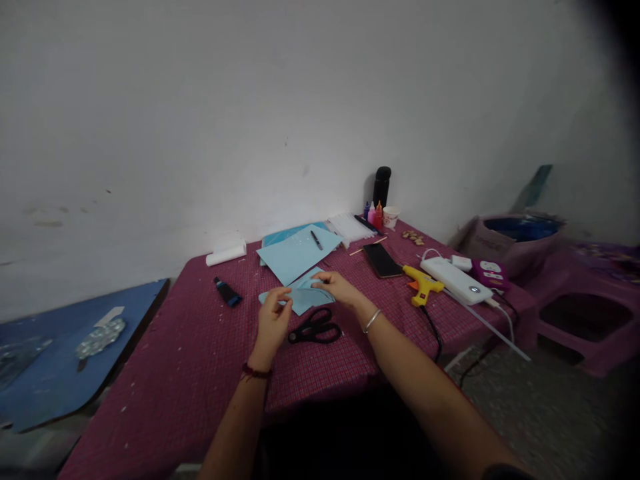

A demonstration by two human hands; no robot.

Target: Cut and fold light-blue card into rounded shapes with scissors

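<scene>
Head view, centre of frame: two hands, left (275, 313) and right (337, 288). The right hand pinches one piece of light-blue paper (303, 295); whether the left hand grips it cannot be determined. One pair of scissors (315, 327) lies just below. Upper right of the surface (200, 373): three small bottles (372, 213) beside one paper cup (391, 217), contents not discernible.

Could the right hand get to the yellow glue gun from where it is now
Probably yes: the yellow glue gun lies just to the right of the right hand, with only tablecloth visible between, though that hand is holding light blue paper.
</scene>
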